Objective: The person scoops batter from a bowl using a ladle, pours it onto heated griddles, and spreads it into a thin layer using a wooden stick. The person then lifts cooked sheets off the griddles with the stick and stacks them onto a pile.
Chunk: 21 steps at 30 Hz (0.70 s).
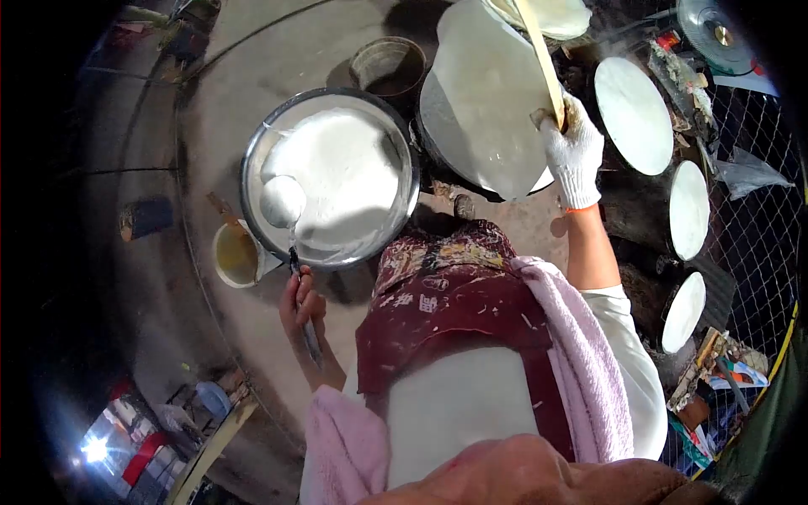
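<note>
Step in hand, likely: ladling white liquid [349,160] while thin pale sheet [480,105] gets handled on round pan just right of metal basin [411,202]. Left hand [308,305], below basin, wrapped around handle of ladle [282,200]; ladle bowl inside basin's left part. Gloved right hand [576,156], right of basin, gripping flat wooden stick [543,63]. Next move calls for level ladle, gentle stick. Writing: pale characters on apron [454,345] below basin, unreadable; no brand legible.

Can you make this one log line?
left hand: holding ladle over metal basin | right hand: gloved, holding wooden stick | metal basin: white batter
</note>
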Tool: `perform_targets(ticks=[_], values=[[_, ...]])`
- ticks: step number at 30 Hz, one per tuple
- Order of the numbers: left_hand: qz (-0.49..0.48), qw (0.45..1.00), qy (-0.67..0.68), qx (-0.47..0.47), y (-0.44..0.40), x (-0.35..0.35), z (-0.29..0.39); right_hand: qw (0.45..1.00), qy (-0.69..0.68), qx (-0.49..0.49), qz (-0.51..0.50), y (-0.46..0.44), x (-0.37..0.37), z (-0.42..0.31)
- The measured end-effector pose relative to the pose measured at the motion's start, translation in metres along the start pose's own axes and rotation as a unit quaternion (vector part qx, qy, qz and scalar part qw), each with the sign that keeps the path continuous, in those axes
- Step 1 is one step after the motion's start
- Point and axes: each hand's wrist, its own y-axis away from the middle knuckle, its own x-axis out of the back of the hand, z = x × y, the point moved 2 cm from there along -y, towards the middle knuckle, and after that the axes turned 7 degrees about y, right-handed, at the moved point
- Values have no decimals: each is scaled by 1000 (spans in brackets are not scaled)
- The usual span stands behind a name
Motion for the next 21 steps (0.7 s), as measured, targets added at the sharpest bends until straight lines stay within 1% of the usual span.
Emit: perform_targets(ticks=[2,4,6,7,8,10,12,13,14,16,17,20,21], values=[[9,1000,-11,-5,-2,7,5,998,-48,26,-15,-13,0,-9],[25,1000,-8,-14,-3,12,5,991,-123,17,-51,-31,4,-16],[31,999,-11,-19,-3,13,2,987,-141,5,-83,-50,19,-28],[27,999,-15,-19,-3,9,-2,972,-223,-10,-76,-63,19,-26],[22,999,-20,-19,-4,6,-5,969,-207,-35,-131,-79,27,-27],[18,999,-2,-39,-6,15,-10,964,-179,-63,-184,-111,44,-42],[5,999,17,-44,-9,20,-14,956,-136,-64,-254,-167,40,-5],[-6,999,29,-40,-11,19,-19,947,-158,-51,-275,-189,33,9],[-18,998,42,-36,-14,16,-26,943,-187,-32,-274,-207,30,17],[76,991,-39,-104,-14,7,-39,957,-85,5,-279,-259,39,25],[-31,997,30,-63,-18,11,-42,959,-35,23,-280,-283,43,29],[-42,996,56,-56,-25,1,-62,952,107,64,-281,-355,52,55],[100,990,15,-97,-25,-7,-70,954,101,136,-248,-380,60,57]])
